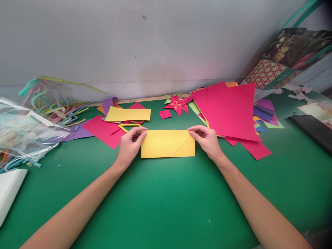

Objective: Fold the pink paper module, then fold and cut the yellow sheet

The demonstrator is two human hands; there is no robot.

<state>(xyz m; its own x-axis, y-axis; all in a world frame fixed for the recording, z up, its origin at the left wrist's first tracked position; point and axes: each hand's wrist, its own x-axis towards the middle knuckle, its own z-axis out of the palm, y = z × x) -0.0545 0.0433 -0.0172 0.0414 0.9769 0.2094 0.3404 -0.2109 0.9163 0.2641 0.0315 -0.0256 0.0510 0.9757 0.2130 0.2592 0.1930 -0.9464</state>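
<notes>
A yellow sheet of paper (167, 145), an upright-facing rectangle with a faint diagonal crease at its right, is held just above the green table. My left hand (131, 145) pinches its upper left corner between thumb and fingers. At the upper right corner, my right hand (207, 140) pinches it the same way. Behind my left hand lie scissors with yellow and red handles (126, 126), partly covered by a yellow paper strip (129, 114). A folded red paper square (165, 114) and a red and green paper star flower (177, 103) lie beyond the sheet.
Red paper sheets (230, 110) are stacked at the right, near a black case (311, 133). Pipe cleaners (59, 107) and a clear plastic bag (28, 124) sit at the left, with a white object (11, 190) nearer. A wall (116, 45) rises behind the green table (160, 204).
</notes>
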